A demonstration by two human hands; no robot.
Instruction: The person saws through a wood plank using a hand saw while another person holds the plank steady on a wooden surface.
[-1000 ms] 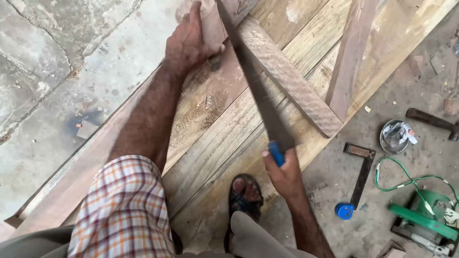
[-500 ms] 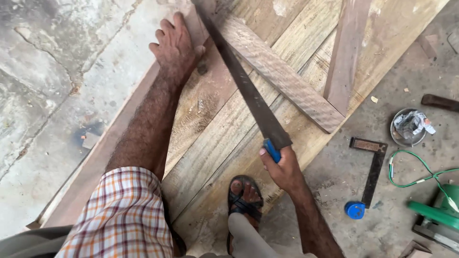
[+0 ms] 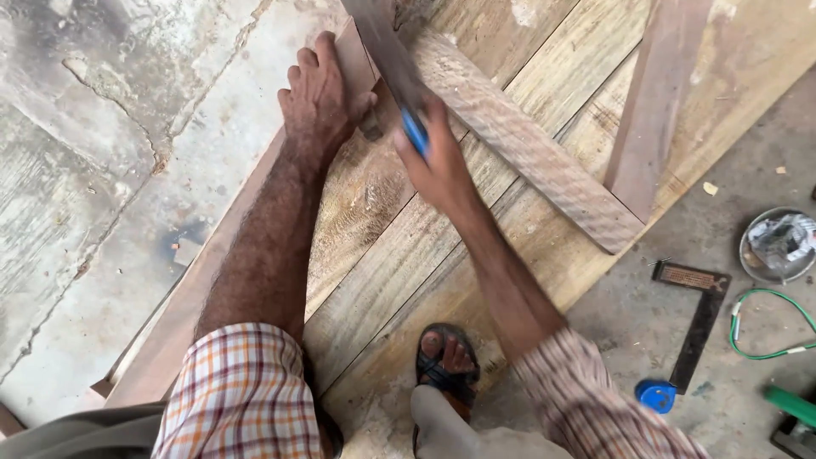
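Right hand (image 3: 438, 161) clenched on blue handsaw handle (image 3: 415, 132); handsaw blade (image 3: 382, 42) just beside left hand (image 3: 321, 93), pressed flat on plank (image 3: 382, 221). Risk: blade jumping the kerf, striking nearest fingers; sandalled foot (image 3: 446, 365) slipping, plank shifting.

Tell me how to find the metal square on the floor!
Start at the wide wooden boards the person stands on. Go right onto the grey floor, past the rough slanted plank. The square lies flat there: a dark L-shaped ruler, with a small round blue thing at its lower end and a green cable to its right.
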